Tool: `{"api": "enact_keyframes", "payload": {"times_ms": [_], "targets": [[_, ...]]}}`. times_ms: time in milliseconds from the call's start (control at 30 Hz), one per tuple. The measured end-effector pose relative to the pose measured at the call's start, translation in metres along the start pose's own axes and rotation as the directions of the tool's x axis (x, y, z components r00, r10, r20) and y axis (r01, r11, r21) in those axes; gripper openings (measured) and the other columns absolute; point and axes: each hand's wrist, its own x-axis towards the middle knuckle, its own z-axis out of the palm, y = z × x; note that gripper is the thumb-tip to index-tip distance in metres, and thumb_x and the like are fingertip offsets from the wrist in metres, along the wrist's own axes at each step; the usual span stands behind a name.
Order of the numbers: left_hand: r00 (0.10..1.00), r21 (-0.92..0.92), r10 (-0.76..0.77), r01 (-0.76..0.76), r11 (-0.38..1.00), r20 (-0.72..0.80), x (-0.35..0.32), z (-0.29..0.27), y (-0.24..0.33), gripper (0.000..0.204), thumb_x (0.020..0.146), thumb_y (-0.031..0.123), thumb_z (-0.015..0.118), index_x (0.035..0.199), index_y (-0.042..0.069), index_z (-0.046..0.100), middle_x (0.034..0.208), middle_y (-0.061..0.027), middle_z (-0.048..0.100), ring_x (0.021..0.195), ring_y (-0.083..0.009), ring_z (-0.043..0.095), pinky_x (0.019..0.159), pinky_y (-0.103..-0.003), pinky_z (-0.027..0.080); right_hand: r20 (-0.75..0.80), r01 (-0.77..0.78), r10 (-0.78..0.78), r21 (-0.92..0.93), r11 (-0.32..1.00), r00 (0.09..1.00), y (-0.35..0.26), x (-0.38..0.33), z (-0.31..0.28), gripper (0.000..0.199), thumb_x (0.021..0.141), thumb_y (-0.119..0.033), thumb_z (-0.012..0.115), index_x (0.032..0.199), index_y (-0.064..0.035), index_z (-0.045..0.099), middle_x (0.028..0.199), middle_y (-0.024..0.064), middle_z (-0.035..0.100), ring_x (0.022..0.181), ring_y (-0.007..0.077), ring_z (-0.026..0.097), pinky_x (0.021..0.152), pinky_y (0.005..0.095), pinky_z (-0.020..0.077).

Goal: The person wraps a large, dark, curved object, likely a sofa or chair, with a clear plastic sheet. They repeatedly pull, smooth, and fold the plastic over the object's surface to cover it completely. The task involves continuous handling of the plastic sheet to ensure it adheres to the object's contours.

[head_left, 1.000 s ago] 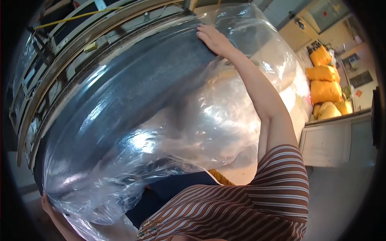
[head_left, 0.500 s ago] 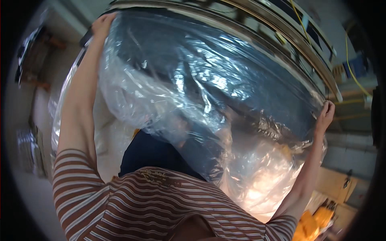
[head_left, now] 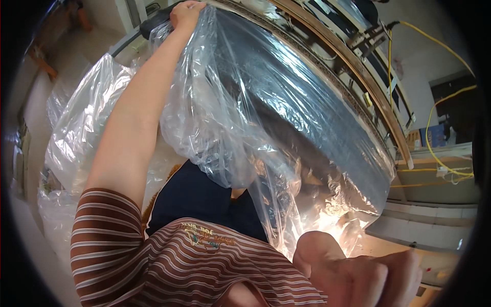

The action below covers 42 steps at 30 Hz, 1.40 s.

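Observation:
A wide sheet of clear plastic film (head_left: 307,128) hangs in creased folds from a long dark edge in front of me and drapes over my lap. At the film's far left corner, my left hand (head_left: 186,14) is closed, with bunched film between its fingers. My right hand (head_left: 355,273) is large and close at the lower right, away from the long edge. Its fingers are curled in; whatever they may hold is hidden.
More clear film (head_left: 92,102) is heaped left of my left arm. Past the film's far edge runs a frame with a long wooden bar (head_left: 368,77). Yellow cords (head_left: 430,130) hang at the right, near a blue box (head_left: 436,135). Bright light glows behind the film.
My right hand has left the film's far right corner and come back toward me. My left hand stays at the left corner, where the film is now more gathered. The view has shifted.

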Motion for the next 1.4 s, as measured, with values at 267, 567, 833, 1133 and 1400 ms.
{"api": "enact_keyframes", "payload": {"times_ms": [267, 567, 833, 1133, 1400], "targets": [[0.994, -0.093, 0.028, -0.038, 0.995, -0.110, -0.004, 0.007, 0.004, 0.034, 0.070, 0.042, 0.071, 0.083, 0.011, 0.072, 0.087, -0.0109, 0.067, 0.083, -0.0281, 0.064, 0.075, -0.037, 0.048, 0.114, 0.354, -0.373, 0.155, 0.922, 0.921, 0.071, 0.005, 0.025, 0.023, 0.089, -0.012, 0.060, 0.068, -0.0064, 0.053, 0.080, 0.0064, 0.053, 0.071, 0.0191, 0.056, 0.063, 0.0248, 0.0492], [0.986, -0.169, 0.021, -0.049, 0.984, -0.166, -0.003, 0.005, -0.001, 0.027, 0.071, 0.032, 0.071, 0.075, 0.006, 0.069, 0.077, -0.0139, 0.062, 0.077, -0.0305, 0.061, 0.070, -0.040, 0.047, 0.117, 0.213, -0.230, 0.135, 0.968, 0.966, 0.086, 0.016, 0.033, 0.019, 0.087, -0.012, 0.062, 0.070, -0.0064, 0.055, 0.084, 0.0063, 0.053, 0.077, 0.0224, 0.057, 0.065, 0.0258, 0.0526], [0.993, -0.218, 0.004, -0.029, 0.975, -0.117, -0.006, 0.005, 0.014, 0.030, 0.069, 0.039, 0.074, 0.080, 0.011, 0.073, 0.083, -0.0122, 0.064, 0.080, -0.0286, 0.062, 0.072, -0.037, 0.046, 0.600, 0.194, -0.247, 0.153, 0.969, 0.761, 0.110, 0.032, -0.030, 0.016, 0.087, -0.016, 0.057, 0.073, -0.0076, 0.054, 0.076, 0.0071, 0.051, 0.066, 0.0241, 0.052, 0.054, 0.0328, 0.0479], [0.996, -0.274, -0.018, -0.006, 0.962, -0.086, -0.008, -0.005, 0.023, 0.027, 0.072, 0.032, 0.073, 0.081, 0.008, 0.072, 0.083, -0.0128, 0.063, 0.081, -0.0282, 0.061, 0.073, -0.036, 0.045, -0.253, -0.330, 0.381, -0.932, 0.152, 0.889, 0.209, 0.063, -0.158, 0.043, 0.081, -0.015, 0.069, 0.118, -0.0017, 0.053, 0.087, 0.0045, 0.059, 0.077, 0.0156, 0.056, 0.068, 0.0280, 0.0454], [0.996, -0.304, -0.023, -0.004, 0.953, -0.085, -0.010, -0.016, 0.018, 0.024, 0.071, 0.029, 0.074, 0.080, 0.007, 0.072, 0.082, -0.0121, 0.063, 0.079, -0.0277, 0.061, 0.072, -0.037, 0.046, 0.005, -0.489, 0.650, -0.655, 0.577, 0.760, 0.054, -0.012, -0.136, 0.014, 0.084, -0.014, 0.063, 0.082, -0.0006, 0.062, 0.069, 0.0050, 0.060, 0.061, 0.0141, 0.057, 0.055, 0.0270, 0.0442]]}}
